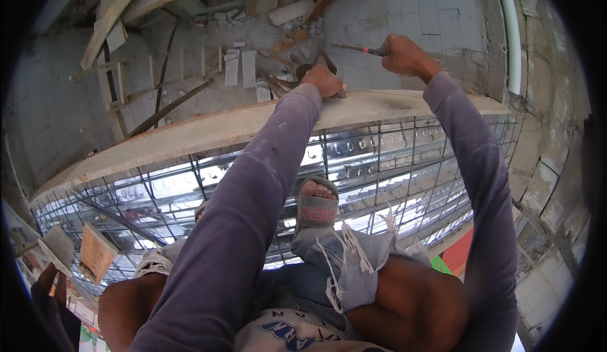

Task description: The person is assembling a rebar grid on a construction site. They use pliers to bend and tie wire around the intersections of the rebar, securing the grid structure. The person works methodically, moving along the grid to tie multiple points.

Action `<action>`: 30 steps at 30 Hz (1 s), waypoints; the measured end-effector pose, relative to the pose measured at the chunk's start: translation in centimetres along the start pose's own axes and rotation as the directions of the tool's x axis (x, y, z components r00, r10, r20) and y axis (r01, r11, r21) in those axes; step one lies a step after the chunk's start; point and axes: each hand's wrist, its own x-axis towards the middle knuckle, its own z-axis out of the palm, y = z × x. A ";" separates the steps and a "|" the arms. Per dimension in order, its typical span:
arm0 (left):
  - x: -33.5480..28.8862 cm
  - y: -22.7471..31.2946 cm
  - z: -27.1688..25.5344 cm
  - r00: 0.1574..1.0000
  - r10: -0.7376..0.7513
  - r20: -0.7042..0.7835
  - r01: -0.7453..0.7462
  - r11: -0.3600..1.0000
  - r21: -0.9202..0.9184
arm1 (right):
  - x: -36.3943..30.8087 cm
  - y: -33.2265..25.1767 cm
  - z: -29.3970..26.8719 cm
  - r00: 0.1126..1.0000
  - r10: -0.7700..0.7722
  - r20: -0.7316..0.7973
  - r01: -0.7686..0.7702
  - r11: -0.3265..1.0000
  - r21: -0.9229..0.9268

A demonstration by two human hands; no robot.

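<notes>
Board offcut (96, 253) sits tilted at the near left, beside a steel bar mesh (379, 143) spread above shiny metal sheeting (313, 156). A long plank (227, 121) follows the far edge of the mesh from left to right, apparently serving as its border. The left hand (325, 81) is at the plank, right of its middle; the fingers are drawn together, seemingly pinching a thin nail-like item (343, 81) upright, presumably to steady it. A sandaled foot (316, 203) is planted on the near side of the plank, probably for a stable squat. Farther right, the right hand (408, 55) is wrapped around the dark grip of a slim tool (365, 50). It is held clear of the plank, shaft pointing left toward the other hand, likely to leave room for a swing.

Hidden or unclear, left to right: a dark shape at the near-left rim may be another person's arm; the left sleeve covers most of the other foot and part of the plank; the nail-like item is too small to identify; the tool's working end is indistinct.
</notes>
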 end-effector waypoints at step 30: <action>-17.2 4.6 -7.5 0.910 0.159 0.383 -0.334 0.829 0.449 | 1.9 0.5 -0.2 0.951 0.023 -0.308 0.013 0.993 0.115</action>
